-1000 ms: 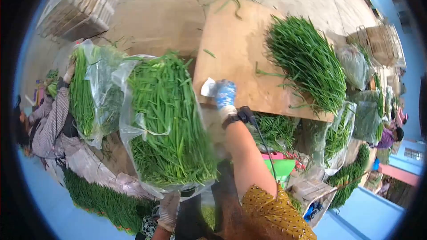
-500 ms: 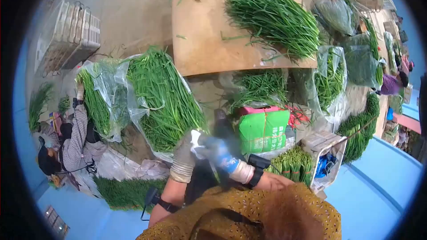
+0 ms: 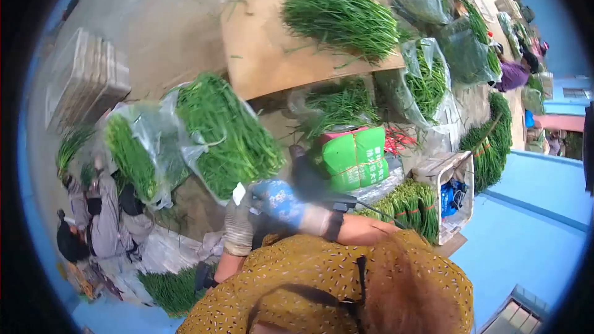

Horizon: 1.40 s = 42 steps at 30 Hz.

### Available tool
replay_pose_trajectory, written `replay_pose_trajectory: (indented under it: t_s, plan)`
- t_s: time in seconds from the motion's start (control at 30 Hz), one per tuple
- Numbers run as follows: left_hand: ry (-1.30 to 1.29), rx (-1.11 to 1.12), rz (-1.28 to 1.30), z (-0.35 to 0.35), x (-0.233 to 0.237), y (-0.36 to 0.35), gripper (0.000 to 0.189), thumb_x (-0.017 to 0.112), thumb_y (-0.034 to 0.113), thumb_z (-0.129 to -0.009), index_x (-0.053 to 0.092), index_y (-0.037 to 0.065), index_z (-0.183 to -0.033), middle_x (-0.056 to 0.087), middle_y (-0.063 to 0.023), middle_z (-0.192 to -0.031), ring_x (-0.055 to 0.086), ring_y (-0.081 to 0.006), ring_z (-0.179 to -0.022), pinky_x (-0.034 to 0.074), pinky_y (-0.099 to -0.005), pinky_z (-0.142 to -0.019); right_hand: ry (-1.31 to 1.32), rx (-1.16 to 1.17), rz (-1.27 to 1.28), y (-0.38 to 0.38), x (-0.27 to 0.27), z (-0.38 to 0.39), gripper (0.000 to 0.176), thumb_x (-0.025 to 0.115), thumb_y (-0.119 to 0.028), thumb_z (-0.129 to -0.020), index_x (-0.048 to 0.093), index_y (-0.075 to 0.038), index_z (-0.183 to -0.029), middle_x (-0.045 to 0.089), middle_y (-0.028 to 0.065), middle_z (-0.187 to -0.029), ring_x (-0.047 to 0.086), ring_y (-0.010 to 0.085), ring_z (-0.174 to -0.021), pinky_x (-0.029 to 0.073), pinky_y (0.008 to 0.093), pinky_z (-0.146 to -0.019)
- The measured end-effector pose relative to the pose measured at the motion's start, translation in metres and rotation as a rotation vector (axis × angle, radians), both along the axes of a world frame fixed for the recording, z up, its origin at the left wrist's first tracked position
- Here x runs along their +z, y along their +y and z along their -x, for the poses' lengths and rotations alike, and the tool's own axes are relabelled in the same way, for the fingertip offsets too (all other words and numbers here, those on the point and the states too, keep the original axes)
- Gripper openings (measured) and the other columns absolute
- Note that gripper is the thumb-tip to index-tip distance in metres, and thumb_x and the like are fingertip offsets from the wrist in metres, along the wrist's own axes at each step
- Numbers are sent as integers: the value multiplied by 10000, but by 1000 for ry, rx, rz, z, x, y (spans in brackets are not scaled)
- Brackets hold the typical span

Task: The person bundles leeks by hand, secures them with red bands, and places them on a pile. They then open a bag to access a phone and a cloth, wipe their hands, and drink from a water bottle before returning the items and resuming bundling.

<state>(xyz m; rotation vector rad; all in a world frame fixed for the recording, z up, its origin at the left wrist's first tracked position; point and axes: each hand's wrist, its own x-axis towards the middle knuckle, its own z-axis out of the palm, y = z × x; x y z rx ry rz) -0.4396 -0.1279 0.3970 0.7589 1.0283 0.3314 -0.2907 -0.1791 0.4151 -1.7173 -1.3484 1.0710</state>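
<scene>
My left hand, in a greyish glove with a striped cuff, is low in the middle before my body. Against it lies my right hand, in a blue and white patterned glove blurred by motion, overlapping part of the left. A small white piece stands out at the top of the left hand; I cannot tell whether fingers grip it. The fingers of both hands are mostly hidden or smeared. Just beyond them is a heap of long green stalks on clear plastic.
A board ahead bears a pile of green stalks. To the right are a green tied packet, banded bundles and a white crate. At left another person sits near stacked crates.
My right hand has swung left across my left hand, and the white piece has shifted left with it. The view has turned slightly, and the co-worker's arm has drawn back from the stalks.
</scene>
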Motion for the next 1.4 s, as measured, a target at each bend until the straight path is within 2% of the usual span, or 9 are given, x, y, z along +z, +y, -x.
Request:
replay_pose_trajectory:
  t_s: [0.23,0.57,0.67,0.87,1.0,1.1,1.17,1.33,1.4]
  plan:
    - [146,-205,-225,122,71,2,477,610,365,-936,592,-60,-1151,658,-121,-1003,609,-192,-907,488,-312,-808,686,-144,281,-22,1,99,307,761,-201,-831,683,11,-1038,681,42,-853,574,94,-754,487,250,-682]
    - [250,-37,-274,196,57,-31,510,663,379,-903,596,-57,-1159,648,-83,-1024,545,-121,-908,468,-298,-809,587,-120,427,-9,29,143,129,702,-87,-865,670,3,-952,632,-10,-788,522,56,-690,447,235,-600]
    - [286,172,-171,207,78,-21,490,692,343,-887,606,-55,-1159,648,-48,-1028,557,-121,-898,472,-286,-786,726,-171,446,10,38,138,107,677,-83,-881,674,6,-941,624,-16,-786,537,64,-693,451,234,-608]
    - [249,411,-4,244,68,-4,390,664,235,-907,594,-28,-1186,637,-49,-1037,565,-123,-888,467,-282,-773,-107,160,-154,48,56,174,249,683,-136,-814,679,-97,-1060,679,126,-944,654,327,-848,516,412,-756]
    - [528,11,-221,274,54,23,362,587,300,-946,639,-8,-1128,651,-41,-1023,569,-121,-916,458,-289,-829,-10,539,-186,65,17,237,393,712,-160,-781,656,-119,-1168,649,115,-1171,612,325,-1046,496,417,-895]
    - [-86,192,-6,276,85,73,372,586,312,-930,658,10,-1133,676,-72,-1050,625,-162,-929,493,-305,-812,118,365,-145,95,12,270,335,648,-124,-848,640,-68,-1178,646,168,-1117,619,340,-1007,499,397,-859]
    - [107,-28,-110,349,-19,89,357,557,196,-942,582,-7,-1235,626,-113,-1189,632,-203,-1006,523,-328,-853,-22,375,-36,115,20,287,332,620,-115,-872,629,-54,-1199,642,195,-1062,622,352,-970,492,419,-831]
    - [-78,-70,255,372,32,168,390,585,155,-931,505,-7,-1278,630,-110,-1123,646,-222,-972,560,-346,-813,154,68,-30,139,5,339,325,651,-150,-868,634,-38,-1173,664,166,-1081,637,322,-971,505,405,-829]
    - [-104,-178,214,382,33,184,444,617,201,-922,488,-12,-1289,628,-104,-1119,656,-242,-948,568,-359,-797,673,-311,341,124,5,344,291,643,-152,-896,636,-22,-1156,684,140,-1039,656,235,-922,516,367,-794]
